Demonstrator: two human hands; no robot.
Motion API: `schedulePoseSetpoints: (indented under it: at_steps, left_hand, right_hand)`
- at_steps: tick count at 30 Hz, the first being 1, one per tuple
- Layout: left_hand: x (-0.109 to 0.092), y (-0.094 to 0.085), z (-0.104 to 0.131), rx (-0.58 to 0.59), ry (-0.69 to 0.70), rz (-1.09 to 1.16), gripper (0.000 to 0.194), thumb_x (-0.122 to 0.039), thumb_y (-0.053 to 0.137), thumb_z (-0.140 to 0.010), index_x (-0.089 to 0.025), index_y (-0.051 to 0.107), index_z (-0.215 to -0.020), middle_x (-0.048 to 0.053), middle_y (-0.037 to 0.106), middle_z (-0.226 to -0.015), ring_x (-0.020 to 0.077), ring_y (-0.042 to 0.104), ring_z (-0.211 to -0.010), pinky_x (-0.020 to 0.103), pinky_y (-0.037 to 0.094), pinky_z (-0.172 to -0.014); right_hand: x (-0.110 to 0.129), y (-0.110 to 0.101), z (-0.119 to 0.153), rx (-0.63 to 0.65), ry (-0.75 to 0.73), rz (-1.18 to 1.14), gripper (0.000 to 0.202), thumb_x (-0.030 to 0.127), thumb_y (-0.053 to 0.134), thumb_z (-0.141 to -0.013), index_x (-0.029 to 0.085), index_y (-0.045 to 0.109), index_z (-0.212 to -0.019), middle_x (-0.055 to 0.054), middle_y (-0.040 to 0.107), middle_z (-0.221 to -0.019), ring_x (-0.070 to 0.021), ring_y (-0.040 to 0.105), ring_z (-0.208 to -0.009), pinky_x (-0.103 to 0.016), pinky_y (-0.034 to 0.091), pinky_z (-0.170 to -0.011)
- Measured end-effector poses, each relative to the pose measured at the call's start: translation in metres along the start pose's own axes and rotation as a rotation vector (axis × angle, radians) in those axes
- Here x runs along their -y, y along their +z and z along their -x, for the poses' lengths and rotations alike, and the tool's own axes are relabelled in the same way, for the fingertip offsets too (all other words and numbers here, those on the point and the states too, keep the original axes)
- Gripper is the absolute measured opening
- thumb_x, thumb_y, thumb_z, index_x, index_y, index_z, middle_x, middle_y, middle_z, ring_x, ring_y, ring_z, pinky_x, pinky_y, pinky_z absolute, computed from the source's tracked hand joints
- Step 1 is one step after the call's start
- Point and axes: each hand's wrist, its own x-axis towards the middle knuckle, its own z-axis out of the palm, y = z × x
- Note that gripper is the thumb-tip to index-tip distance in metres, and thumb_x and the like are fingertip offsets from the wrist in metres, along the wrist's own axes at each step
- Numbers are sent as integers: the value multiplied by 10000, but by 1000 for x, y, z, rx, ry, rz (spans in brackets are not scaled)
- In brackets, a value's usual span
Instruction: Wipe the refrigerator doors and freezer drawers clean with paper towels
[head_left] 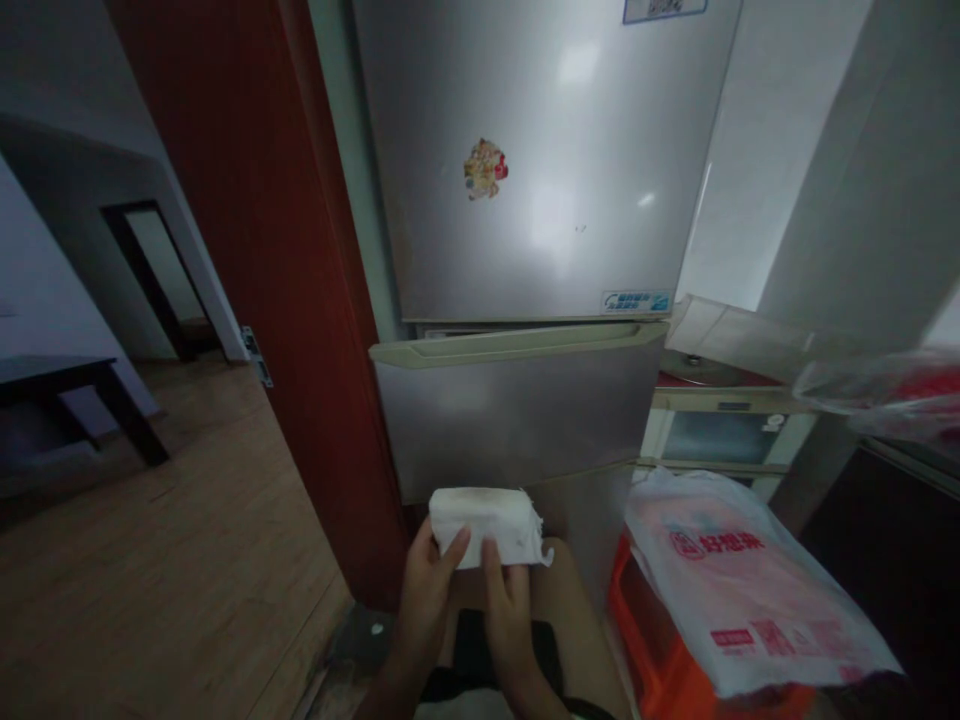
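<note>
A folded white cloth (487,515) with a frayed right edge is held up in front of me; it could also be thick paper. My left hand (431,572) grips its left end, thumb on the near face. Beside it, my right hand (508,595) closes on the lower middle of the cloth, thumb on top. Just beyond stands a silver refrigerator (525,410). Its middle door sits slightly tilted outward, with a narrow gap above its pale handle (517,345). Below my hands, a black object (472,645) rests at my lap.
To the right, a white plastic bag (750,580) with red print lies over an orange crate (652,660). A red-brown door frame (300,300) rises at the left, close to the refrigerator. Behind the bag is a cabinet (720,435); a dark table (75,375) stands far left.
</note>
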Motion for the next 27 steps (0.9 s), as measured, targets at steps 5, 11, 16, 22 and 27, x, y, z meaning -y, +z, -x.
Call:
schedulePoseSetpoints:
  at_steps: [5,11,16,22,27]
  left_hand:
    - [-3,-34,-60,-173,315,-253,454,-488,705,-798,-215,615,-1150,104,609,-1313,261,527,-1290,425,374,-1120]
    - [-48,-61,-167,-226,541,-398,584,-606,555,-881,-215,498,-1311,127,477,-1467,253,423,-1388,422,300,-1174]
    - [-52,-61,-202,-155,476,-421,637,-685,408,-915,-200,520,-1311,148,550,-1406,267,463,-1368,449,358,-1141]
    - [-50,-73,-175,-179,467,-443,709,-718,466,-865,-204,500,-1353,142,497,-1468,297,411,-1408,472,296,-1181]
    - [-59,-80,-118,-200,475,-512,733,-708,461,-874,-208,475,-1409,143,494,-1474,323,436,-1386,521,289,-1179]
  right_hand:
    - [15,-32,-32,-292,-62,13,764,685,585,-782,98,602,-1272,-177,664,-1254,-308,534,-1281,-431,357,-1121]
    - [27,-79,-72,-415,-236,25,724,601,608,-805,102,567,-1328,-150,648,-1296,-290,551,-1261,-416,385,-1094]
    - [12,-95,-82,-437,-242,26,697,598,590,-818,125,571,-1328,-126,658,-1275,-281,577,-1217,-411,428,-1049]
    - [14,-109,-107,-453,-288,59,634,611,569,-827,150,600,-1260,-116,684,-1184,-269,603,-1158,-395,453,-1002]
    - [58,-116,-141,-523,-444,81,623,619,522,-842,132,571,-1228,-152,636,-1244,-259,603,-1134,-390,455,-974]
